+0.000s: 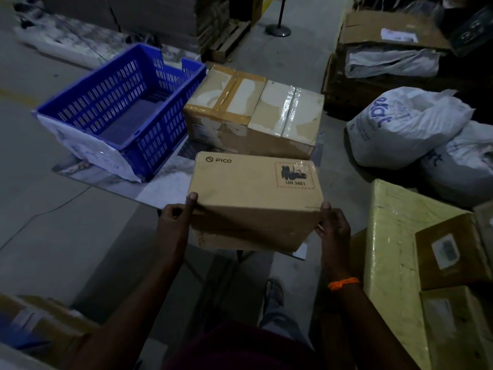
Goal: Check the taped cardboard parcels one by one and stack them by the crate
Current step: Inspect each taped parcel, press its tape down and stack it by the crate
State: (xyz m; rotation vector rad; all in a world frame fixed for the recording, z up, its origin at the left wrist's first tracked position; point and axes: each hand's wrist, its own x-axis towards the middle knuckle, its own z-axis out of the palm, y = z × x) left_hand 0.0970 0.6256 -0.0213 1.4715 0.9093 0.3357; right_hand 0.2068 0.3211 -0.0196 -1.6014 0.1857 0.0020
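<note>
Dim warehouse floor (pixel 53 222). PICO parcel (pixel 256 188) held in air, tilted, near two taped parcels (pixel 288 110) beside blue crate (pixel 120 110). Grasped by left hand (pixel 174 217) at left end, right hand (pixel 333 225) at right end. Risk: near-edge grip, far end could dip and slip during stacking.

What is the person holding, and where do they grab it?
The PICO parcel, gripped at its two near corners, left hand and right hand on either end.

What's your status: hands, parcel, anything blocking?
Left hand and right hand grip the PICO parcel by its ends. Two taped parcels sit beside the blue crate. Nothing visible between them and the held parcel.
</note>
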